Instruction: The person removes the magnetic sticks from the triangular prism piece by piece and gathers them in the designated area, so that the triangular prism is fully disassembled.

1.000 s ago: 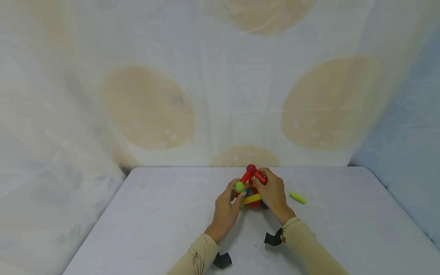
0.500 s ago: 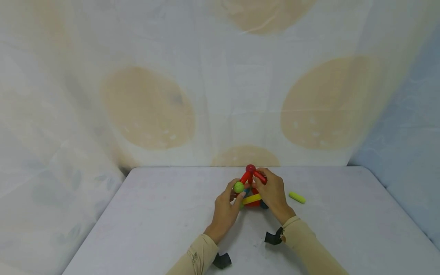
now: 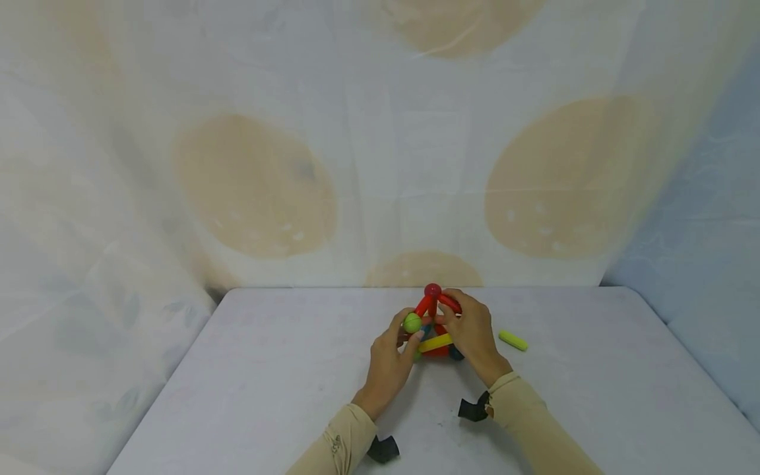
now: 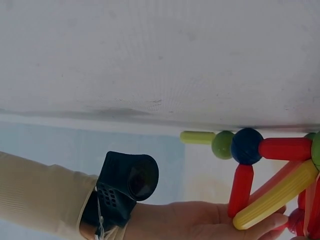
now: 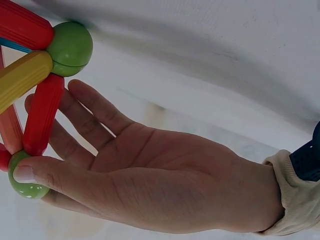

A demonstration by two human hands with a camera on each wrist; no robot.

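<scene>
Standing near the middle of the grey table (image 3: pixel 267 369), a small frame of coloured rods and balls (image 3: pixel 432 323) serves as the landmark. On the frame's left side, the left hand (image 3: pixel 388 366) has its thumb and fingers curled around a green ball (image 3: pixel 412 322) at one raised corner, pinching it; the right wrist view shows the thumb tip pressed on that ball, with a red rod (image 5: pixel 42 112) running from it to another green ball (image 5: pixel 70 47). A yellow rod (image 3: pixel 435 343) runs across the near side of the frame between the two hands. At the frame's top sits a red ball (image 3: pixel 433 290). On the frame's right side, the right hand (image 3: pixel 472 336) grips a sloping red rod (image 3: pixel 449 304) just below that top ball, fingers curled over it. The left wrist view shows a dark blue ball (image 4: pixel 247 146) at a lower corner. Well right of the frame, a loose yellow-green rod (image 3: pixel 513 340) lies flat on the table, apart from both hands.
</scene>
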